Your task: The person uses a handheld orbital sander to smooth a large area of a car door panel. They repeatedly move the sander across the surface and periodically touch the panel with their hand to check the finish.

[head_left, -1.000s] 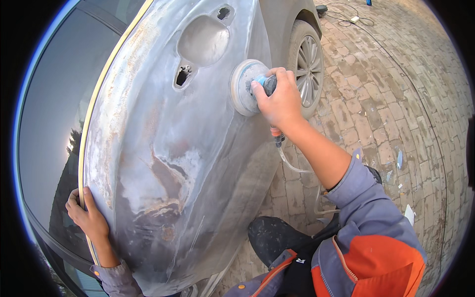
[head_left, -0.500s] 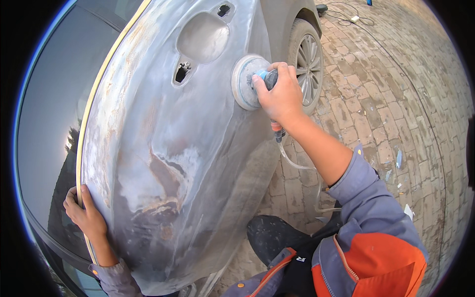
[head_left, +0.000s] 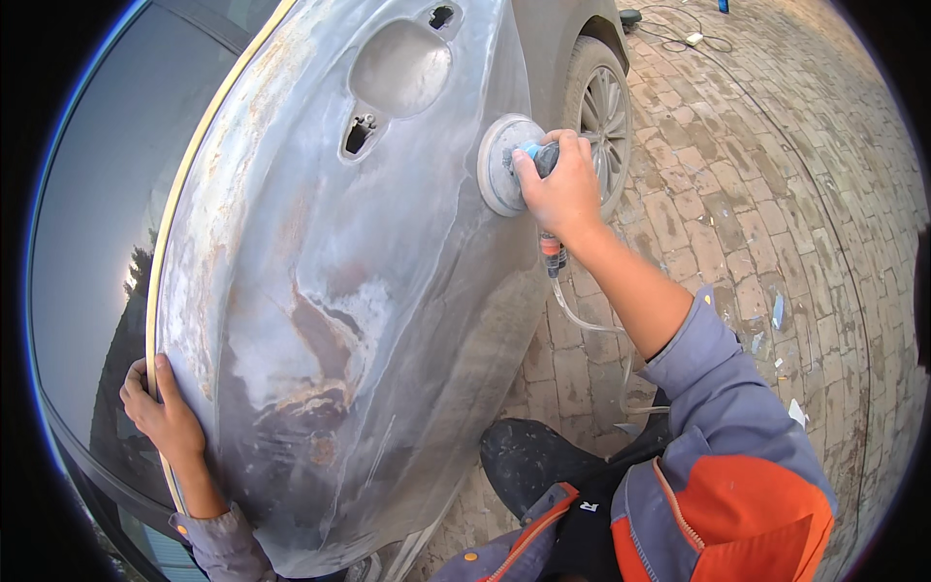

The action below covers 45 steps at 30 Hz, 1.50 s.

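Observation:
My right hand (head_left: 563, 189) grips a round sander (head_left: 497, 173) with a grey pad, a blue-and-black top and an orange-and-black hose fitting below, held against the right part of a sanded grey car door (head_left: 339, 228). Its clear hose (head_left: 582, 320) loops downward. The door has a handle recess (head_left: 398, 63) with two openings beside it, and rusty, patchy areas lower in the picture. My left hand (head_left: 162, 412) curls its fingers over the door's edge by a pale yellow strip (head_left: 179, 213) along the dark window (head_left: 92, 242).
A car wheel (head_left: 601, 116) stands at the upper right beside brick paving (head_left: 737, 213) with scraps on it. A dark cable (head_left: 679, 39) coils at the top right and runs down the paving. My dark-trousered leg (head_left: 524, 456) is bent beside the door's lower part.
The sander and my right hand have shifted slightly to the right on the door. My left hand sits a little further left and higher in the picture, still on the edge.

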{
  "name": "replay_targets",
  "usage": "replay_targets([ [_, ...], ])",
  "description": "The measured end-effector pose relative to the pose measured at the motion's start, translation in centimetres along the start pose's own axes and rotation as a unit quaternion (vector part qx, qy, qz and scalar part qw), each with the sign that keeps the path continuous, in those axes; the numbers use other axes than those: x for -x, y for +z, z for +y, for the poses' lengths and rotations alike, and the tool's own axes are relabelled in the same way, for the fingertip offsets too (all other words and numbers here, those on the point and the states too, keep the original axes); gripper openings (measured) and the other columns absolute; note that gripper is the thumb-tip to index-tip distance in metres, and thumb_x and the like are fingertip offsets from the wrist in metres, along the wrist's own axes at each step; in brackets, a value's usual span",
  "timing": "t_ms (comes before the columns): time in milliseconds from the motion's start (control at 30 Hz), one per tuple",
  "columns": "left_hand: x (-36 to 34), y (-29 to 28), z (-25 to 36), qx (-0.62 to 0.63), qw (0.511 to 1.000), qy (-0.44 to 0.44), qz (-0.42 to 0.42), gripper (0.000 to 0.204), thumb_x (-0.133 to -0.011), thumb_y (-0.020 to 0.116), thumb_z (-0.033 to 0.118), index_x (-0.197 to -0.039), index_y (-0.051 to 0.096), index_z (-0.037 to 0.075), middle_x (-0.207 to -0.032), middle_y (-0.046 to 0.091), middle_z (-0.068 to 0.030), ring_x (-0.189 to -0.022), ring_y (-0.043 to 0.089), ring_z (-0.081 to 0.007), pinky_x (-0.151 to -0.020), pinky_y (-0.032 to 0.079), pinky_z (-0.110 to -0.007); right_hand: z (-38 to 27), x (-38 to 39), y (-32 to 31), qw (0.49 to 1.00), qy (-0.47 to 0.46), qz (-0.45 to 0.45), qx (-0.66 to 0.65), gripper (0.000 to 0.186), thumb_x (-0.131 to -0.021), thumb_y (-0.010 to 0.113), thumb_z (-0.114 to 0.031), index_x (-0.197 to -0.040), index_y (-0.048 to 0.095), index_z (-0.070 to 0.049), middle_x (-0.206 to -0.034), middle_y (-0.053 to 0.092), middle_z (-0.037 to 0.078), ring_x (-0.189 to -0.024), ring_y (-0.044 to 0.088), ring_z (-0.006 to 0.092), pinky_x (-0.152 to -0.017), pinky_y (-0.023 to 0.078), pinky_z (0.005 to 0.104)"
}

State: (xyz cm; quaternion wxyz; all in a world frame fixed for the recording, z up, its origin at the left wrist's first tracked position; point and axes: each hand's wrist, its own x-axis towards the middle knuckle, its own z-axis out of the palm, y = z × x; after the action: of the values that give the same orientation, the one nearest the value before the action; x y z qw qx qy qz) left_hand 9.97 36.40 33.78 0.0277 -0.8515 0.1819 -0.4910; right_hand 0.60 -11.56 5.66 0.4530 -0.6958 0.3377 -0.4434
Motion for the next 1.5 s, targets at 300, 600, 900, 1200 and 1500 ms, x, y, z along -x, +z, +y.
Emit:
replay_targets([
  [300,0.0,0.1,0.2,0.004,1.000,-0.003,0.009,0.052,-0.109,0.067,0.044,-0.130,0.070,-0.004,-0.126,0.065,-0.0198,-0.118,0.062,-0.0360,-0.107,0.046,-0.046,-0.8,3.5,0.9,0.995,-0.093,-0.044,-0.007,0.052,-0.098,0.076,-0.043,-0.132,0.060,-0.007,-0.129,0.057,0.017,-0.106,0.072,0.0417,-0.092,0.059,0.0529],
  [600,0.0,0.2,0.3,-0.006,1.000,-0.017,0.008,0.053,-0.109,0.066,0.045,-0.130,0.070,-0.003,-0.126,0.065,-0.0197,-0.119,0.062,-0.0362,-0.107,0.046,-0.046,-1.1,3.8,0.5,0.997,-0.069,-0.046,0.001,0.051,-0.096,0.080,-0.042,-0.128,0.061,-0.007,-0.127,0.059,0.017,-0.107,0.071,0.0422,-0.093,0.058,0.0519],
  [900,0.0,0.1,0.3,-0.002,1.000,-0.014,0.009,0.054,-0.109,0.066,0.046,-0.131,0.070,-0.003,-0.126,0.065,-0.0195,-0.118,0.062,-0.0357,-0.107,0.046,-0.045,-0.6,1.4,0.3,0.998,-0.034,-0.023,-0.052,0.048,-0.098,0.076,-0.041,-0.128,0.059,-0.007,-0.127,0.057,0.017,-0.101,0.072,0.0403,-0.089,0.059,0.0520],
  [1200,0.0,0.1,0.3,0.008,1.000,-0.020,0.011,0.054,-0.109,0.066,0.046,-0.130,0.070,-0.004,-0.126,0.065,-0.0198,-0.118,0.062,-0.0345,-0.107,0.046,-0.045,-1.8,-0.2,0.8,0.994,-0.085,0.018,-0.067,0.049,-0.094,0.083,-0.040,-0.122,0.064,-0.005,-0.121,0.062,0.018,-0.106,0.069,0.0383,-0.091,0.057,0.0485],
  [1500,-0.1,0.1,0.0,0.014,1.000,-0.019,0.009,0.055,-0.109,0.066,0.047,-0.130,0.070,-0.003,-0.125,0.065,-0.0197,-0.118,0.062,-0.0348,-0.107,0.046,-0.045,-3.1,4.1,1.3,0.967,-0.251,-0.016,-0.051,0.046,-0.095,0.081,-0.042,-0.122,0.065,-0.010,-0.121,0.061,0.014,-0.095,0.073,0.0377,-0.079,0.061,0.0463],
])
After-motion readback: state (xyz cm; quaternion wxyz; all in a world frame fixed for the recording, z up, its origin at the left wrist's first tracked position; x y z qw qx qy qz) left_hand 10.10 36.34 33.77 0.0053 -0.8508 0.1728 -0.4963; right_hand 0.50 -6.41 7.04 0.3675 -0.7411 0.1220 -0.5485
